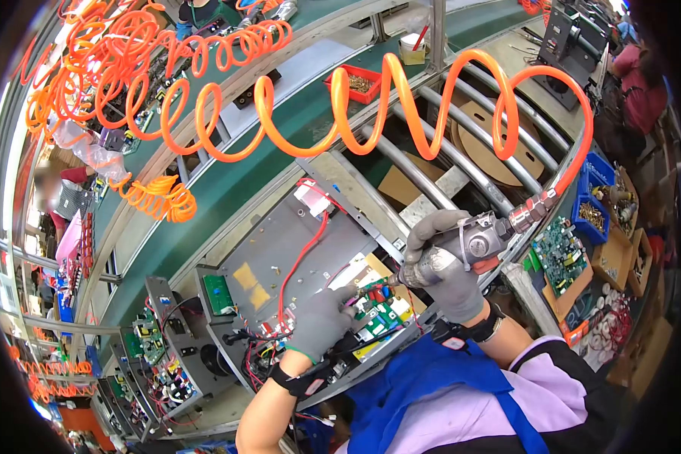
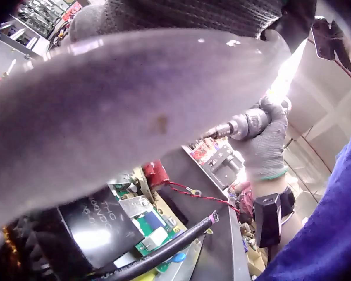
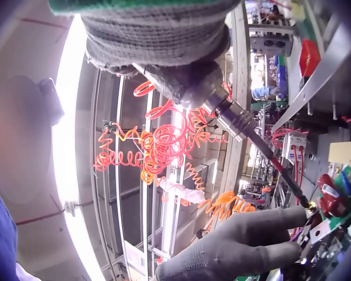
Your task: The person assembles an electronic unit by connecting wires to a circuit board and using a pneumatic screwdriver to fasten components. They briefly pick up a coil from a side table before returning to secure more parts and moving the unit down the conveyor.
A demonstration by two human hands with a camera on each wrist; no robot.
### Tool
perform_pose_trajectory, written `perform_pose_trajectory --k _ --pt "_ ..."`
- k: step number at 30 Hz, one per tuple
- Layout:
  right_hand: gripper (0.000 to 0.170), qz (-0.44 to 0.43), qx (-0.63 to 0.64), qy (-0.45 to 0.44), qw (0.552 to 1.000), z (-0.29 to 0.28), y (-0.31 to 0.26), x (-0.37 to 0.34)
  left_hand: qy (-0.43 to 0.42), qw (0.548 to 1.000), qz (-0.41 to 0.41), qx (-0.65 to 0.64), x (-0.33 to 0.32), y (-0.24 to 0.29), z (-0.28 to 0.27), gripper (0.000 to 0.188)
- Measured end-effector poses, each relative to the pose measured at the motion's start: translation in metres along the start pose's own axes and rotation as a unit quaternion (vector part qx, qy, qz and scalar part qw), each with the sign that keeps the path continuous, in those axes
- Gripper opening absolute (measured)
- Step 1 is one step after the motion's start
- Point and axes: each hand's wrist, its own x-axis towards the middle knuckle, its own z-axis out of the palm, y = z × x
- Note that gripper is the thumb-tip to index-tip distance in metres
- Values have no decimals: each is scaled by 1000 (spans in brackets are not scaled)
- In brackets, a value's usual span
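In the head view my gloved right hand [image 1: 450, 276] grips a pneumatic screwdriver [image 1: 483, 240], its nose turned down to the left. A long dark bit [image 3: 284, 172] runs from it to a small brass-coloured piece [image 3: 312, 206] at the edge of a circuit board [image 1: 386, 312]. My gloved left hand [image 1: 321, 324] lies over the board's left side, fingers stretched toward the bit tip, one fingertip right at it; the thumb is hidden. The board sits in a grey metal chassis [image 1: 280, 238]. Close to the left wrist camera is a black printed block [image 2: 96, 225].
An orange coiled air hose [image 1: 265, 106] arches over the work to the screwdriver. A red cable [image 1: 299, 265] crosses the chassis. Rollers [image 1: 420, 170] lie beyond it, with a red screw tray [image 1: 359, 85] farther off. Blue bins [image 1: 592, 216] and a spare board [image 1: 558, 253] stand at right.
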Motion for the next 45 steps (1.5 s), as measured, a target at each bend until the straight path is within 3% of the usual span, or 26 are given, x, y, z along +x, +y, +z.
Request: perform_pose_trajectory --k 7,10,16,19,25,30,34,43,45 --pt "39 -28 5 10 1000 1 -1 1 69 995 -46 -47 -3 1 -1 43" --pt "41 -45 25 6 999 -2 1 1 87 994 25 -57 0 1 -1 51" --pt "43 -65 66 -27 995 -5 -4 -2 23 985 -4 -170 -2 14 -4 35" --pt "34 -90 71 6 993 8 -15 -4 51 971 8 -235 -4 2 9 26" --pt "30 -77 91 14 993 12 -21 -5 68 970 32 -232 -5 -3 13 24" --pt "43 -51 73 -39 995 -2 -15 -6 44 971 38 -230 -8 0 8 25" --pt "44 -46 70 -49 995 -6 -12 -6 37 977 47 -203 -9 5 6 27" --pt "44 -44 63 -18 997 -10 -9 -4 41 985 28 -167 -11 8 5 28" --pt "38 -47 56 7 997 -11 -13 -1 -6 964 -14 -267 -15 1 -2 28"
